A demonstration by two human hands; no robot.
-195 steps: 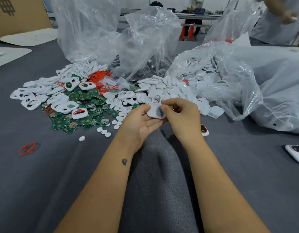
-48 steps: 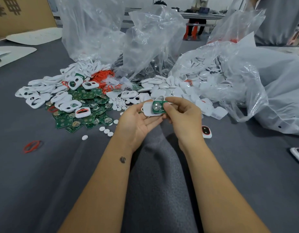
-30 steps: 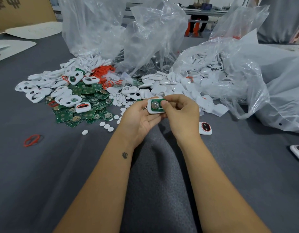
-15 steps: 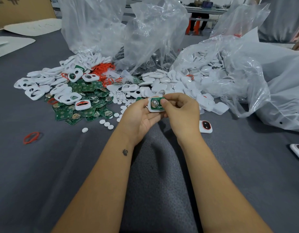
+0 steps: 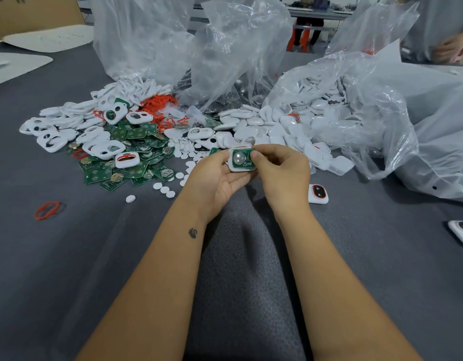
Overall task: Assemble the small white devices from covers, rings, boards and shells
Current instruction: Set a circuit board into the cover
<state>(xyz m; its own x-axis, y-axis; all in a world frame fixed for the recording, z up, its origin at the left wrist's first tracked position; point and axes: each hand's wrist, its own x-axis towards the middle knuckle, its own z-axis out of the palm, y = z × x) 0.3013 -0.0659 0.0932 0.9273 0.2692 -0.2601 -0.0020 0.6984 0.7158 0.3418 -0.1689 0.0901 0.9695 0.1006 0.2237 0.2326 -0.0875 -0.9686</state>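
Both hands pinch one small white plastic cover: left hand cups it underneath, right hand presses the green square board in. Push flat, all corners down.

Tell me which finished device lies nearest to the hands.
The finished device just beside the right hand; the other lies far off at the right edge.

A: I've got a white shell face-up, green board seated inside, silver coin cell showing.

B: And the spare parts?

A: Green boards piled on the surface at left, white covers scattered over them, orange rings behind. One finished device lies flat at right.
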